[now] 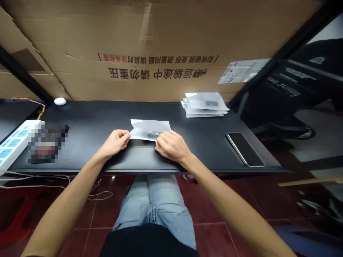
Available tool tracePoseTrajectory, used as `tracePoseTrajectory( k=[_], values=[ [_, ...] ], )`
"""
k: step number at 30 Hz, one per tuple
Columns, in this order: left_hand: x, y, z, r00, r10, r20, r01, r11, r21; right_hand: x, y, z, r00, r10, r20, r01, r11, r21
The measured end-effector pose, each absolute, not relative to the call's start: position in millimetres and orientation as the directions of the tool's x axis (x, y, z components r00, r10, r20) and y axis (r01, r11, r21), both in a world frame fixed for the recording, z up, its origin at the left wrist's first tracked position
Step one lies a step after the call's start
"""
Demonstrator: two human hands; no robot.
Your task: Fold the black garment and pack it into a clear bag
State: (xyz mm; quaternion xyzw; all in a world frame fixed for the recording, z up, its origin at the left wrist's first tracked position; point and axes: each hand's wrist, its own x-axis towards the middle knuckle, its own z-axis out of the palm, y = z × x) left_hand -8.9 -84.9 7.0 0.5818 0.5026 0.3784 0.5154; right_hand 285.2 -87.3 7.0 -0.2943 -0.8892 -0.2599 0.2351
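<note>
Held a little above the black desk is a translucent white plastic bag (144, 129) with a small dark item (153, 134) showing through its right part; what that item is I cannot make out. My left hand (118, 140) pinches the bag's left lower corner between thumb and finger. Around its right lower edge the fingers of my right hand (171, 145) are closed, covering that corner. Several similar bags lie in a stack (205, 105) at the back right of the desk, the top one with a dark rectangle inside.
A phone (245, 150) lies at the right edge of the black desk (88, 117). On the left are a white power strip (16, 142), a blurred-out dark object (48, 144) and a white rounded object (60, 101). Printed cardboard (160, 43) stands behind. Another person (318, 71) in dark clothing is at right.
</note>
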Motion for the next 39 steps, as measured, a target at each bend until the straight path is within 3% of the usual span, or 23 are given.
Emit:
tracePoseTrajectory(
  k=[8, 15, 18, 21, 25, 30, 35, 39],
  values=[
    [-8, -86, 11, 0.213, 0.974, -0.076, 0.188, 0.035, 0.982, 332, -98, 18, -0.773, 0.396, 0.497, 0.609, 0.682, 0.404],
    [-6, -90, 11, 0.247, 0.967, -0.065, 0.204, 0.014, 0.979, 359, -105, 17, -0.767, 0.463, 0.445, 0.632, 0.663, 0.400],
    [-6, -95, 11, 0.298, 0.954, -0.039, 0.174, -0.014, 0.985, 351, -107, 20, -0.712, 0.587, 0.384, 0.699, 0.639, 0.320],
    [-6, -98, 10, 0.347, 0.938, -0.027, 0.132, -0.020, 0.991, 332, -106, 24, -0.650, 0.672, 0.356, 0.750, 0.643, 0.157],
    [-9, -98, 8, 0.384, 0.922, -0.035, 0.108, -0.007, 0.994, 292, -98, 21, -0.648, 0.689, 0.325, 0.728, 0.685, 0.002],
    [-10, -96, 8, 0.392, 0.920, -0.015, 0.059, -0.009, 0.998, 264, -81, 20, -0.695, 0.687, 0.212, 0.688, 0.721, -0.083],
    [-7, -96, 7, 0.355, 0.935, -0.004, 0.031, -0.007, 0.999, 317, -55, 60, -0.674, 0.648, 0.354, 0.667, 0.740, -0.085],
    [-7, -96, 3, 0.362, 0.932, -0.017, 0.062, -0.006, 0.998, 409, -14, 93, -0.530, 0.670, 0.520, 0.783, 0.622, -0.003]
  ],
)
